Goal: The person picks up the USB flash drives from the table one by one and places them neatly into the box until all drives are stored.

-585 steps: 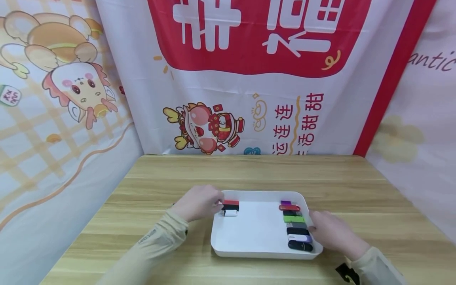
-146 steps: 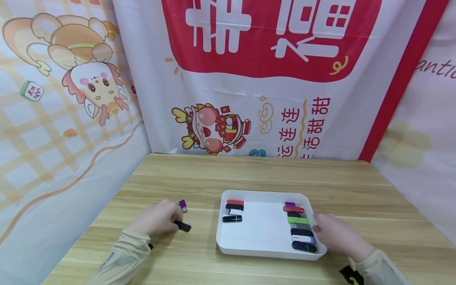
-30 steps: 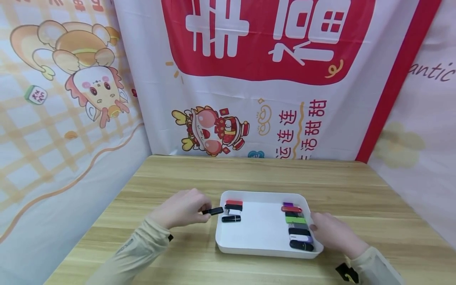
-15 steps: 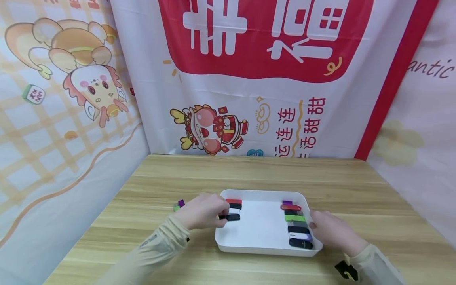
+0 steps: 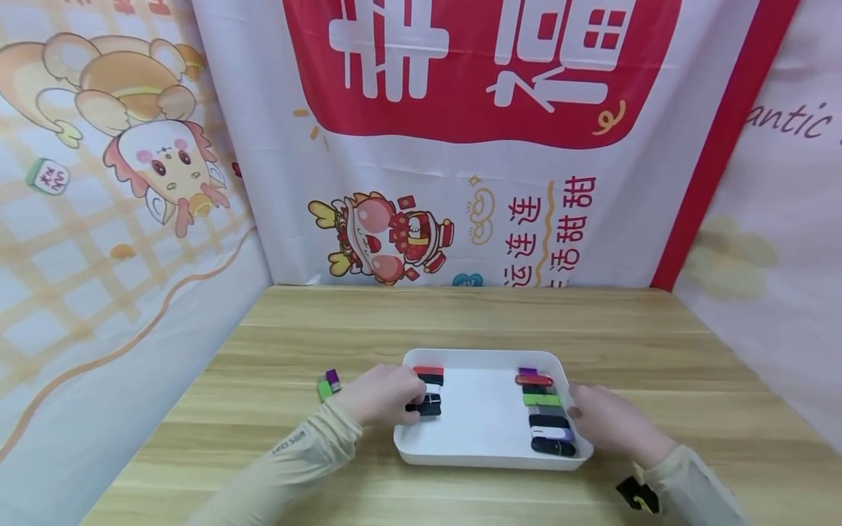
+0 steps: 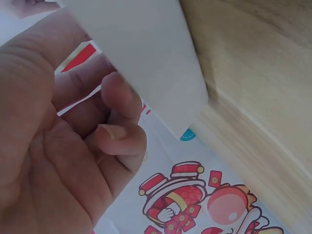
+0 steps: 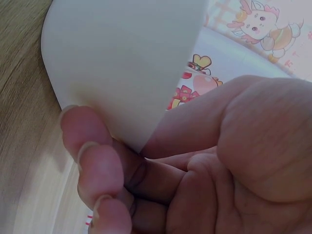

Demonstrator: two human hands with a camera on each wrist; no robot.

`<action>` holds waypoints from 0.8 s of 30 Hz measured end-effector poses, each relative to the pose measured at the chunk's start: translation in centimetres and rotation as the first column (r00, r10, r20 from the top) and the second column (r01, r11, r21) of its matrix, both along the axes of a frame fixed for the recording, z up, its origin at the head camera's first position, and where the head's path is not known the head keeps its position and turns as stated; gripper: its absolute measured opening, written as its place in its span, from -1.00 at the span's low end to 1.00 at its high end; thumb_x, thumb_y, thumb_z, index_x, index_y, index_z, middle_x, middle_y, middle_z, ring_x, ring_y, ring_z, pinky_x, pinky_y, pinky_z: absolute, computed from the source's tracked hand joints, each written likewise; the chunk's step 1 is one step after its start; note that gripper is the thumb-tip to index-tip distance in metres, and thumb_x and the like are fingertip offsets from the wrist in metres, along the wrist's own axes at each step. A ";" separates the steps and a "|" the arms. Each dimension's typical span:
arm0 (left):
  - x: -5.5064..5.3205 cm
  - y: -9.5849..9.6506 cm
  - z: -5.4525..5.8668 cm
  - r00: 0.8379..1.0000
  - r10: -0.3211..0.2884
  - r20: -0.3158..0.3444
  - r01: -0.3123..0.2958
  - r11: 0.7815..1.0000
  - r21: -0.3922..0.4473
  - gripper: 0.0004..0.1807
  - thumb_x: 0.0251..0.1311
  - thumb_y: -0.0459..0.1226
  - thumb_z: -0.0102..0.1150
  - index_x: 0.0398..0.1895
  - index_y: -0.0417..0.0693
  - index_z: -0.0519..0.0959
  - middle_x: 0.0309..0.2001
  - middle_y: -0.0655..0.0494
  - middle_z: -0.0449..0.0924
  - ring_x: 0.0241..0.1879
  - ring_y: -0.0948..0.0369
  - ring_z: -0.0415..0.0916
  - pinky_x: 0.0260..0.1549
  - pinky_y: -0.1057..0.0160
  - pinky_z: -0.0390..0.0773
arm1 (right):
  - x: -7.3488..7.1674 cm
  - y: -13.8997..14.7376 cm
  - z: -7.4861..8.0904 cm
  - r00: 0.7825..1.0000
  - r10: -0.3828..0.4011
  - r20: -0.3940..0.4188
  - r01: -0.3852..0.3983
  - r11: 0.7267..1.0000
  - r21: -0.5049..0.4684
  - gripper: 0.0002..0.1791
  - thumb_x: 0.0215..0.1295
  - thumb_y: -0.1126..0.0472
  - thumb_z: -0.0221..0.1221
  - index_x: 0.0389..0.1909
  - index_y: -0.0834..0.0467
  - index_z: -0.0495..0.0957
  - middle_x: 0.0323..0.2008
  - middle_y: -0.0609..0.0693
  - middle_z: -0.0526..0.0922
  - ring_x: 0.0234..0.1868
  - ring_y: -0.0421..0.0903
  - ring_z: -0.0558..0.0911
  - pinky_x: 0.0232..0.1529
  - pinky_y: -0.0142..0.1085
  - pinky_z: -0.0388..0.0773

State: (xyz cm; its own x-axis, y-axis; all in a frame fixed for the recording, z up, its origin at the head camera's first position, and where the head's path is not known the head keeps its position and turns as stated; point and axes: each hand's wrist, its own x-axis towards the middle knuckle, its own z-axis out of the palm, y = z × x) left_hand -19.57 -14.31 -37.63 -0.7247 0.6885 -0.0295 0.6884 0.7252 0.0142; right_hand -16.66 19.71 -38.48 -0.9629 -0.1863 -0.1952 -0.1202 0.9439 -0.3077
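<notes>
Inside the white tray (image 5: 483,432), my left hand (image 5: 388,394) reaches over the left wall and pinches the left end of a black USB stick (image 5: 430,410). That stick lies just below another black USB stick (image 5: 432,399) in the left column, under white, black and red ones. In the left wrist view, my left thumb and forefinger pass behind the tray wall (image 6: 146,53), hiding the stick, while the other fingers curl outside. My right hand (image 5: 612,424) grips the tray's right side; in the right wrist view its fingertips (image 7: 100,168) press the outside of the wall.
A column of several USB sticks runs down the tray's right side, including a green one (image 5: 542,400) and a black one (image 5: 552,446) nearest me. On the wooden table (image 5: 263,351) left of the tray lie a green USB stick (image 5: 325,389) and a purple one (image 5: 332,377).
My left hand has carried the black USB stick from the table, over the left wall, into the tray beneath the left column. My right hand stays on the tray's right side.
</notes>
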 end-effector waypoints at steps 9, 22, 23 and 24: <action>-0.4 0.0 -0.6 0.999 -0.009 -0.037 0.008 1.000 -0.006 -0.71 0.09 -0.20 0.42 -0.63 0.11 0.47 -0.60 0.28 0.37 -0.56 0.30 0.33 -0.52 0.34 0.35 | -0.2 -0.1 -0.1 1.000 0.004 -0.006 -0.004 1.000 0.011 -0.58 0.33 0.35 0.14 0.13 0.52 0.41 -0.10 0.31 0.60 -0.24 0.02 0.58 -0.07 0.11 0.54; -1.0 0.3 -1.1 0.994 -0.024 -0.108 0.016 0.997 -0.075 -0.74 0.05 -0.20 0.44 -0.62 0.08 0.52 -0.60 0.26 0.36 -0.58 0.27 0.33 -0.55 0.35 0.36 | -0.4 -0.1 -0.2 1.000 0.011 -0.019 -0.011 1.000 0.017 -0.58 0.33 0.35 0.15 0.13 0.51 0.41 -0.14 0.28 0.61 -0.31 -0.01 0.55 -0.14 0.05 0.58; -1.0 0.4 -1.0 0.993 -0.026 -0.113 0.017 0.997 -0.078 -0.74 0.05 -0.20 0.44 -0.63 0.09 0.52 -0.61 0.26 0.36 -0.59 0.27 0.32 -0.56 0.35 0.36 | -0.4 -0.1 -0.2 1.000 0.015 -0.023 -0.014 1.000 0.017 -0.57 0.32 0.35 0.15 0.13 0.52 0.41 -0.13 0.29 0.61 -0.31 -0.01 0.56 -0.14 0.05 0.58; -1.0 0.4 -1.0 0.993 -0.025 -0.116 0.016 0.997 -0.079 -0.74 0.05 -0.20 0.44 -0.63 0.09 0.52 -0.62 0.26 0.36 -0.59 0.27 0.32 -0.56 0.35 0.36 | -0.4 0.0 -0.2 0.999 0.019 -0.026 -0.018 1.000 0.017 -0.57 0.32 0.35 0.15 0.13 0.52 0.41 -0.13 0.30 0.61 -0.31 -0.01 0.56 -0.14 0.05 0.58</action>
State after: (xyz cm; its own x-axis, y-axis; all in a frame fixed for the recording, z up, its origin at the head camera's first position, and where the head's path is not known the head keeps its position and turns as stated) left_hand -20.60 -13.91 -38.65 -0.7119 0.7022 0.0001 0.6969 0.7065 -0.1232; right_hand -17.03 19.70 -38.69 -0.9642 -0.2011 -0.1728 -0.1458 0.9465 -0.2879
